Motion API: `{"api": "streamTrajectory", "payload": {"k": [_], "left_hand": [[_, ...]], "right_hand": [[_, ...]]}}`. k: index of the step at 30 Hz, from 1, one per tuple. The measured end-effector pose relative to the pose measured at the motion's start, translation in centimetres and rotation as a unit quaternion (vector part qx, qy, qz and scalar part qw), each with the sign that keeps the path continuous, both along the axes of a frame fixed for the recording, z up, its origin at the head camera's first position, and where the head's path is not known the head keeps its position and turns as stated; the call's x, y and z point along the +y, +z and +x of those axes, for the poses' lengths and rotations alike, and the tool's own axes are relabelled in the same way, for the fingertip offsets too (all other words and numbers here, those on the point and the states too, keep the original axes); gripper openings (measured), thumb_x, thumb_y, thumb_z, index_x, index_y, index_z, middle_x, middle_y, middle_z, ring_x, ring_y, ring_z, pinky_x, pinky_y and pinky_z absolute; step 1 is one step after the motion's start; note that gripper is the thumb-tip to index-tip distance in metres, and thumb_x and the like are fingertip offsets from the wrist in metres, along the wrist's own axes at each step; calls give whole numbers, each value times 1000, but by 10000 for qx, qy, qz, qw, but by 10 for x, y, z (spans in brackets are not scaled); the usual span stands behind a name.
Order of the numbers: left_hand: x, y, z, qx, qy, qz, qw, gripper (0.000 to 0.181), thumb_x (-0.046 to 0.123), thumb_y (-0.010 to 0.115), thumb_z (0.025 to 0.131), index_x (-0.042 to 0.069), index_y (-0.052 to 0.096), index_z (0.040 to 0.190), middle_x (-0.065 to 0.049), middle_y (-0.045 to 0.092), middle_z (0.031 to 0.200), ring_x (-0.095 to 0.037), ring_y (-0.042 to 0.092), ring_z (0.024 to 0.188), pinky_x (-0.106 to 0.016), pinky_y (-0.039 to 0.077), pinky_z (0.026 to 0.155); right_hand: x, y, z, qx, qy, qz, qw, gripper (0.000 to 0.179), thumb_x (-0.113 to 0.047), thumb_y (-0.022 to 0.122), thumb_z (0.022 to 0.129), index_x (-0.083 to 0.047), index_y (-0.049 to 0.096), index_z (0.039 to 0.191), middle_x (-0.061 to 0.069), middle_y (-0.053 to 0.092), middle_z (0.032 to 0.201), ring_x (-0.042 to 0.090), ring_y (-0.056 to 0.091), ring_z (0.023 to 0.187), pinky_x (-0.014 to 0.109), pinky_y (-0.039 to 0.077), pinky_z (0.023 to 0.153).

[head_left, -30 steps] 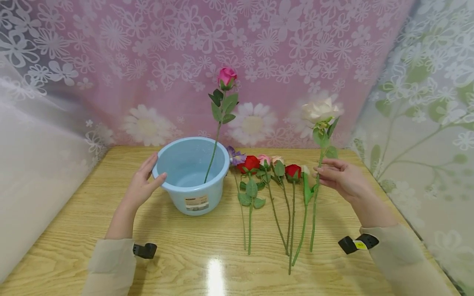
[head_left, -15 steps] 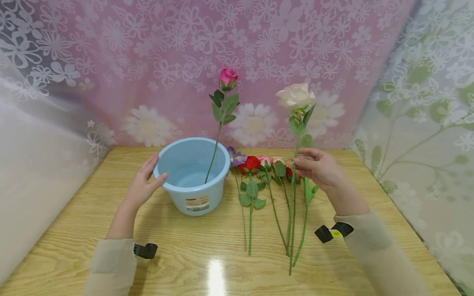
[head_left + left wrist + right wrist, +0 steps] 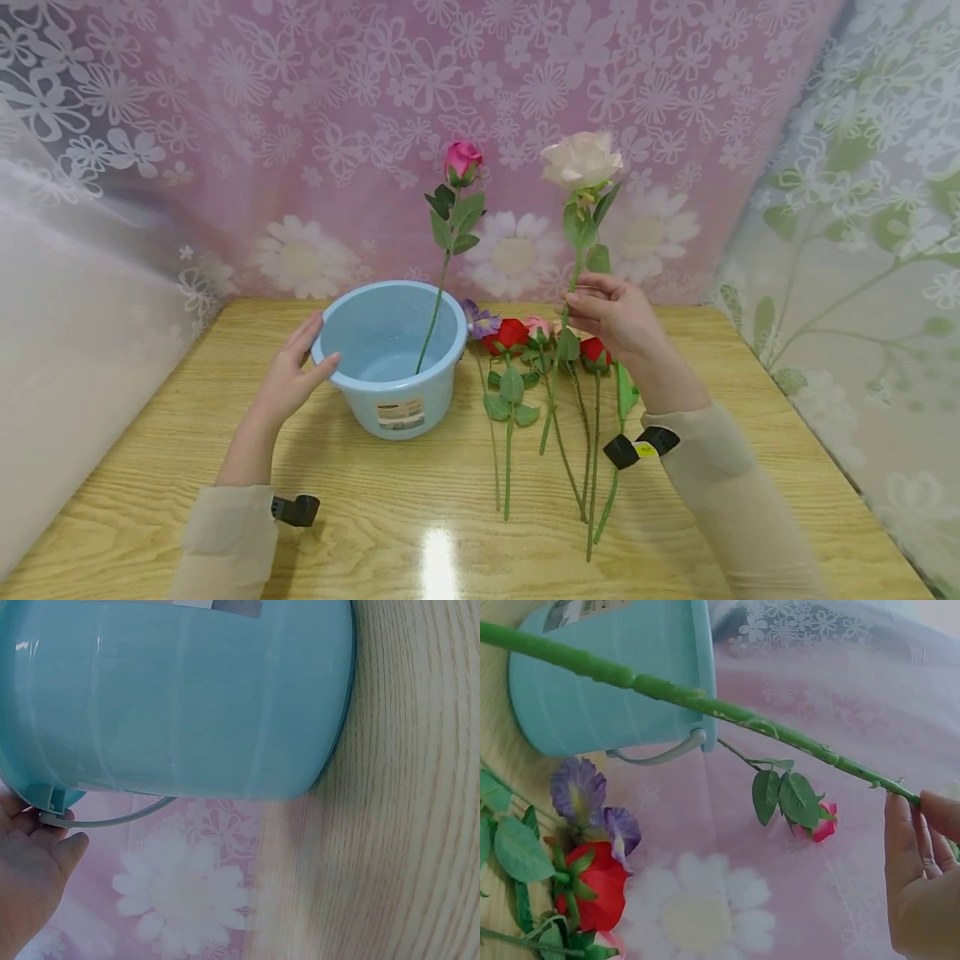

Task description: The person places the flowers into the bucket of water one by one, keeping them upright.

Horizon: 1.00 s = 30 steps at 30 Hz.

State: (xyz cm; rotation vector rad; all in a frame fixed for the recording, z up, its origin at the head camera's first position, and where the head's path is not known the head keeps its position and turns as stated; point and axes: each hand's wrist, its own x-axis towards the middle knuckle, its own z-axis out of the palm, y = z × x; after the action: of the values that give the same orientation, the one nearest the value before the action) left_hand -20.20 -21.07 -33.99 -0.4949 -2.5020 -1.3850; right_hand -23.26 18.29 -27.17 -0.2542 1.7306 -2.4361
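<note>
On the wooden table (image 3: 352, 533), the blue bucket (image 3: 400, 393) stands upright, the left hand (image 3: 291, 373) resting at its rim with fingers extended; too much push from that one side could slide or tip it. Right of it, up comes our white rose (image 3: 581, 160), held above the table, stem pinched in the right hand's (image 3: 618, 321) fingertips; a slack pinch could let that broad bloom spin. The pink rose (image 3: 463, 160) leans inside the bucket, and any bump could topple it. Lower down, red roses (image 3: 506, 336) could snag the hanging stem.
</note>
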Motion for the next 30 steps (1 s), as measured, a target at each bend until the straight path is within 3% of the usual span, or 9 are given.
{"api": "streamTrajectory", "payload": {"k": [7, 20, 30], "left_hand": [[0, 0, -1, -1, -7, 3, 10000, 63, 9, 55, 86, -12, 20, 134, -26, 13, 141, -39, 16, 127, -49, 21, 101], [0, 2, 1, -32, 37, -21, 10000, 63, 8, 55, 86, -13, 20, 134, -27, 14, 141, -40, 16, 127, -50, 21, 101], [-2, -2, -1, -12, 15, -24, 10000, 63, 8, 55, 86, -13, 20, 134, -28, 14, 141, -40, 16, 127, -51, 20, 101]], "right_hand": [[-9, 16, -9, 345, 49, -593, 9976, 16, 7, 54, 83, -6, 62, 89, 7, 63, 77, 17, 63, 67, 25, 54, 62], [-29, 43, -23, 656, -180, -1223, 9902, 12, 8, 54, 82, -1, 58, 90, 11, 63, 78, 21, 64, 68, 25, 54, 62], [-55, 61, -27, 954, -543, -1851, 9766, 15, 11, 56, 80, 0, 64, 85, 13, 64, 76, 23, 64, 64, 29, 54, 58]]}}
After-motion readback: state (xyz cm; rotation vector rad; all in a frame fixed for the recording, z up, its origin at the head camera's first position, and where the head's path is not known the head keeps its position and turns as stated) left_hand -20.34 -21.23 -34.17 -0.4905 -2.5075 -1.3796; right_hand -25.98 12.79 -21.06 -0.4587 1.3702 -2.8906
